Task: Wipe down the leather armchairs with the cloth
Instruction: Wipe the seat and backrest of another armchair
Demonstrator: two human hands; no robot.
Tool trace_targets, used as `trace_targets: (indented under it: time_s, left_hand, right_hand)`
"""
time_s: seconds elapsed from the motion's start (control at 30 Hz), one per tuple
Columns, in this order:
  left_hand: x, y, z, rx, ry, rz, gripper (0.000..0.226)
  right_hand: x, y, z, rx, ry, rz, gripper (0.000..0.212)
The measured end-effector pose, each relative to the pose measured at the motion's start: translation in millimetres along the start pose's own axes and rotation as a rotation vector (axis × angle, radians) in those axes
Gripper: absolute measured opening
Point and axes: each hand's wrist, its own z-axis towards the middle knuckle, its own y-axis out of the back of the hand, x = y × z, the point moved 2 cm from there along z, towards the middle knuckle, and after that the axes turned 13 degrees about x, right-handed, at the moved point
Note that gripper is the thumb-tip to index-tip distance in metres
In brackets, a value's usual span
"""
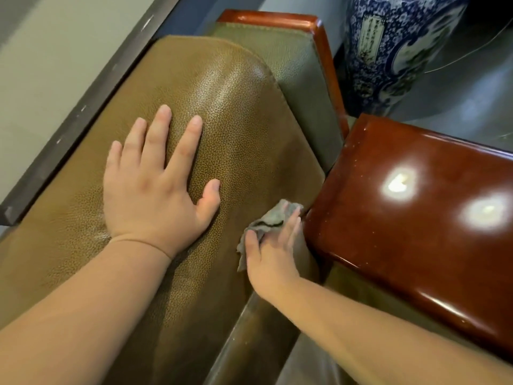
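The brown leather back cushion (238,129) of an armchair fills the middle of the view, seen from above. My left hand (155,184) lies flat on its top with fingers spread and straight. My right hand (273,251) presses a crumpled grey cloth (268,222) against the cushion's right side, close to the glossy red-brown wooden armrest (416,218). The right fingers lie fairly straight over the cloth and are slightly blurred. Part of the cloth sticks out above and to the left of the hand.
A red-brown wooden frame edge (322,51) and olive leather panel (299,70) run behind the cushion. A large blue-and-white porcelain vase (394,48) stands on the floor at upper right. A dark skirting (83,112) and pale wall lie on the left.
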Motion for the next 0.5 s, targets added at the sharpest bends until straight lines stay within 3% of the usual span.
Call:
trace_targets:
  time_s: [0.07, 0.17, 0.23, 0.3, 0.37, 0.43, 0.5]
  left_hand:
    - [0.5, -1.0, 0.9, -0.009, -0.003, -0.002, 0.079]
    - [0.9, -2.3, 0.4, -0.008, 0.007, 0.007, 0.079]
    - [0.4, -1.6, 0.5, 0.000, 0.014, 0.009, 0.079]
    - [-0.7, 0.0, 0.7, 0.015, 0.009, 0.007, 0.080]
    - [-0.1, 2.3, 1.1, 0.024, 0.012, 0.001, 0.080]
    - [0.2, 1.7, 0.1, 0.017, 0.008, 0.001, 0.080]
    - [0.3, 0.3, 0.1, -0.001, -0.001, 0.006, 0.079]
  right_hand:
    - [0.9, 34.2, 29.0, -0.034, -0.003, 0.052, 0.097]
    - [39.5, 108.9, 79.3, -0.322, 0.055, 0.317, 0.089]
    - [74.7, 121.2, 78.5, -0.461, 0.161, 0.197, 0.076]
    - [91.6, 94.4, 47.0, -0.440, 0.348, 0.013, 0.067]
    - [88.6, 57.7, 5.5, -0.295, 0.499, -0.089, 0.067]
    - [69.4, 47.7, -3.7, -0.228, 0.511, -0.155, 0.070]
    - [72.8, 77.9, 32.7, -0.343, 0.450, -0.142, 0.069]
